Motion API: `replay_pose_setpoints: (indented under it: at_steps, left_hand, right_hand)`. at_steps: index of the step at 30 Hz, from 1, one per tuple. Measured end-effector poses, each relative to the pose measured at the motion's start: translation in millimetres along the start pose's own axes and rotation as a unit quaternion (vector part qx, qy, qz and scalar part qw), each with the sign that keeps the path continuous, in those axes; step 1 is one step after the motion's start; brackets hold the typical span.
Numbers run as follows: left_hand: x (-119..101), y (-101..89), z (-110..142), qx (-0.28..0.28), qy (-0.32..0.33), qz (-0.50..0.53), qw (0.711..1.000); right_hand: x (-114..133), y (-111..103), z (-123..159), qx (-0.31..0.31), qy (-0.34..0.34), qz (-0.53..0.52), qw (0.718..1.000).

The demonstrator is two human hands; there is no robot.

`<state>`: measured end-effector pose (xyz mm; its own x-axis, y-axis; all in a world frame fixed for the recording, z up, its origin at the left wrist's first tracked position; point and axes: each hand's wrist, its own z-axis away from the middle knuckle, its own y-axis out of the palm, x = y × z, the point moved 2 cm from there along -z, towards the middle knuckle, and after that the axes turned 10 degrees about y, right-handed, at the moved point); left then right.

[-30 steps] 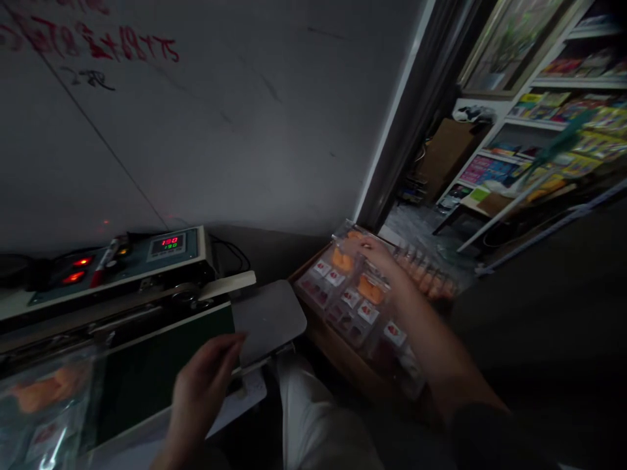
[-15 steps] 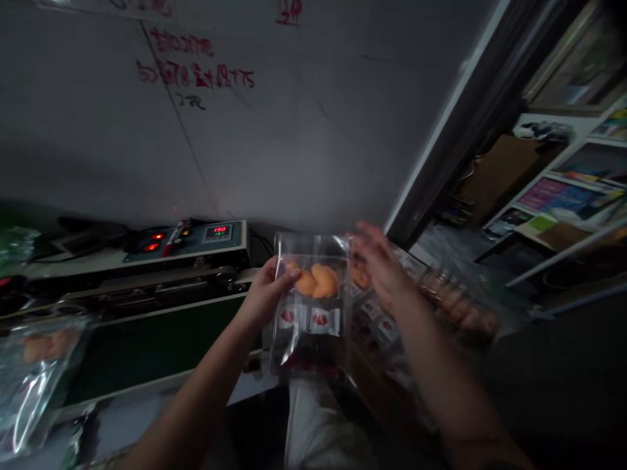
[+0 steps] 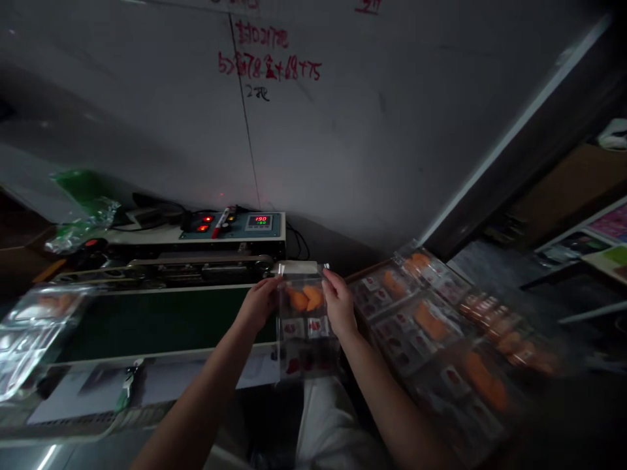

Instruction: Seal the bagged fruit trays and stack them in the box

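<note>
Ok from my feed, left to right: a loose clear bag (image 3: 34, 339), the band sealer (image 3: 161, 274) with its red-lit control panel (image 3: 235, 225), then my left hand (image 3: 259, 303) and right hand (image 3: 339, 303) both pinching the top edges of a clear bag of orange pieces (image 3: 306, 320), right at the sealer's end, and filled packs (image 3: 431, 320) piled in a wooden tray (image 3: 360, 276) beside my right arm

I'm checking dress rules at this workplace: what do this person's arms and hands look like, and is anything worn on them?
The left hand and right hand are bare, without gloves, and this dim view shows no watch or ring. The left forearm and right forearm are bare too, with no sleeve in sight.
</note>
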<state>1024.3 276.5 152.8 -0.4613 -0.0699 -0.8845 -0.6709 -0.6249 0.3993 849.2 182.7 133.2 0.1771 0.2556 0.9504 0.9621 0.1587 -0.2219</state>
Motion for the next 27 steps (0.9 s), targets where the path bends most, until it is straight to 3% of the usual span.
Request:
replay_pose_setpoints:
  at_steps: [10, 21, 27]
  left_hand:
    - [5.8, -1.2, -30.3, -0.075, 0.032, -0.059, 0.995]
    - [-9.4, -46.2, -37.7, -0.137, 0.071, -0.122, 0.981]
    - [-26.8, -63.2, -29.9, -0.168, 0.093, -0.155, 0.969]
  right_hand:
    - [-6.9, 18.3, -6.5, -0.057, 0.061, 0.077, 0.994]
    - [-6.4, 81.3, -4.3, -0.072, 0.072, 0.021, 0.995]
    - [12.0, 102.5, 0.4, -0.057, 0.079, 0.013, 0.995]
